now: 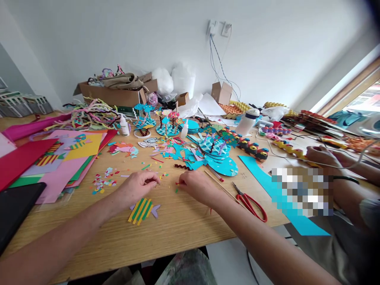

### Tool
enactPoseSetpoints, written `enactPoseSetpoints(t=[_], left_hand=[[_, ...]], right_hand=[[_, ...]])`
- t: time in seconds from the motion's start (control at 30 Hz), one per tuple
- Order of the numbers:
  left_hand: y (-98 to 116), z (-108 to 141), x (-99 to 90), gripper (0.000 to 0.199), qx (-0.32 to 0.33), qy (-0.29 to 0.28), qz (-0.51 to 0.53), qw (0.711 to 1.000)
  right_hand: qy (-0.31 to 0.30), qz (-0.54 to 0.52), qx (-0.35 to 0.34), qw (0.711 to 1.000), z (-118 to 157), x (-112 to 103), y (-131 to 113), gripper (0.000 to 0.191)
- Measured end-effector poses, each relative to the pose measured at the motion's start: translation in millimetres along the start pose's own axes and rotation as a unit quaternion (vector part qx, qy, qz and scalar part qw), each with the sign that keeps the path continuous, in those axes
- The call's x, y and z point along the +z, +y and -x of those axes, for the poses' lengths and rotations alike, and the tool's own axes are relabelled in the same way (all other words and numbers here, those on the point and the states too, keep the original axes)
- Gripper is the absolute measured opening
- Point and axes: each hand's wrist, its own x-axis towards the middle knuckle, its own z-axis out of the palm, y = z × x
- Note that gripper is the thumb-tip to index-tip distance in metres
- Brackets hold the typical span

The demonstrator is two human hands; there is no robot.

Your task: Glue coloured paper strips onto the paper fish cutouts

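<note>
Left hand [141, 183], right hand [194, 183]: fingers curled, cannot tell whether clamped. Striped paper fish [140, 211]: left hand's six o'clock.

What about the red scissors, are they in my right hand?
No, the red scissors lie on the table, apart from your right hand.

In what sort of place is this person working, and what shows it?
Probably a craft workroom: a striped paper fish and red-handled scissors lie on the wooden table, with coloured paper sheets piled at the left.
</note>
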Motion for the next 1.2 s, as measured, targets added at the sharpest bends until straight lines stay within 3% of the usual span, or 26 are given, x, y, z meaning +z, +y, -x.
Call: enactPoseSetpoints(t=[0.17,0.33,0.63,0.83,1.03,1.2], left_hand=[[5.6,2.3,0.6,0.021,0.007,-0.001,-0.022,1.000],[-2.0,5.2,1.7,0.021,0.001,0.011,0.008,1.000],[-2.5,5.9,1.4,0.020,-0.010,0.002,0.016,1.000],[3.9,4.2,3.5,0.021,0.000,-0.003,-0.002,1.000],[-4.6,5.3,7.1,0.020,0.013,-0.002,0.004,1.000],[-2.7,4.5,6.2,0.019,-0.010,-0.007,0.084,0.996]], right_hand=[[-0.015,0.062,-0.021,0.998,-6.1,-0.4,-13.8,0.019],[-0.014,0.089,-0.036,0.995,-2.8,4.3,-20.1,0.026],[-0.013,0.059,0.006,0.998,-2.8,-0.5,-5.9,0.021],[-0.020,0.039,0.000,0.999,-5.1,-2.2,-14.4,0.020],[0.004,-0.036,0.017,0.999,-6.8,1.2,-13.3,0.022],[0.028,-0.198,0.032,0.979,-2.1,3.0,1.6,0.017]])
